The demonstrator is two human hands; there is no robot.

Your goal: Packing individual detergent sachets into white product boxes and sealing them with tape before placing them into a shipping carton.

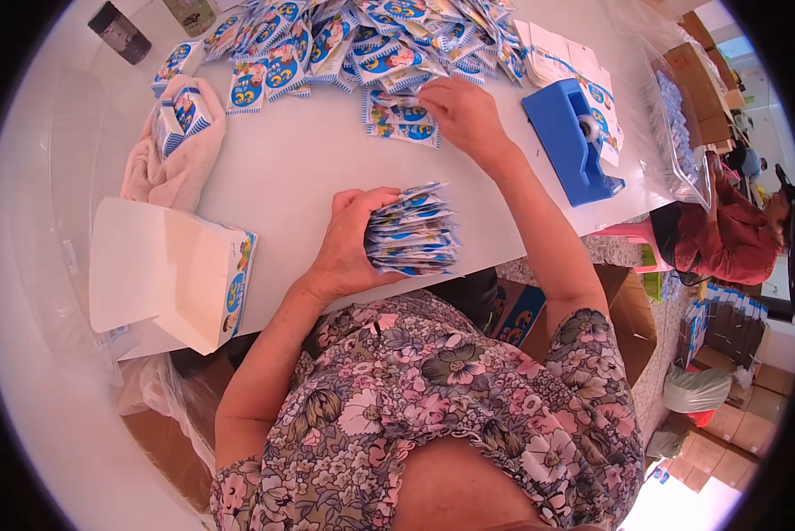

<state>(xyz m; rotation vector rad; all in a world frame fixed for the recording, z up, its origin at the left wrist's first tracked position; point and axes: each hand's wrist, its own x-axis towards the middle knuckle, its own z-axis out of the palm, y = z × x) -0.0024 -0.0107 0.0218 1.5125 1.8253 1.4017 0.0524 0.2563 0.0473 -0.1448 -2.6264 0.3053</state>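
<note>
My left hand [349, 243] is wrapped round a thick stack of small blue-and-white printed packets [412, 232], held on edge near the table's front. Farther off, my right hand [462, 115] has its fingers closed at the upper right corner of a single flat packet [402, 119]. That packet lies at the near edge of a large heap of similar packets [389, 40]. The fingertips partly hide where they meet the packet. To the left, an open white carton [163, 274] with a printed side lies with its flap spread.
A blue tape dispenser [567, 142] sits on the right, beside flat printed cartons [583, 75]. A pinkish cloth [172, 155] with packets on it lies left. Two dark containers, one a cylinder [119, 34], stand far left. A clear plastic tray [676, 133] is at the right edge.
</note>
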